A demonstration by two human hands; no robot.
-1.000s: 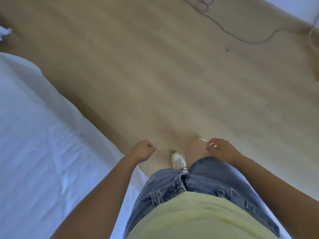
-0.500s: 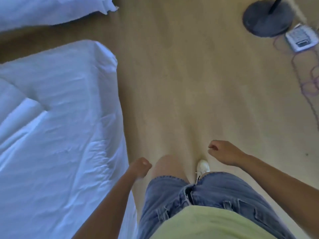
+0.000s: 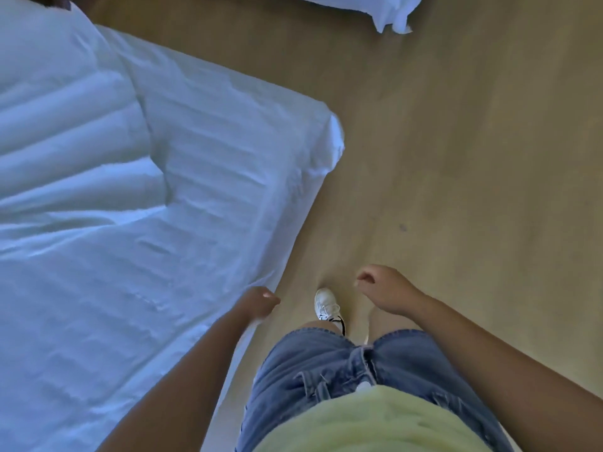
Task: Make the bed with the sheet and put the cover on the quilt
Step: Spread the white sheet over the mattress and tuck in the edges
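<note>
A white sheet covers the bed on my left, wrinkled, with its corner hanging at the bed's far right end. A thicker white folded quilt lies on the bed's upper left part. My left hand hangs beside the bed's edge, fingers loosely curled, holding nothing. My right hand hovers over the floor in front of my legs, fingers also loosely curled and empty. Another white bundle of bedding lies on the floor at the top of the view.
Light wooden floor stretches to the right of the bed. My white shoe stands on it between my hands, close to the bed's side.
The view has swung left along the bed as I walk. The bed corner and the bedding on the floor have come into sight. Both hands stay empty.
</note>
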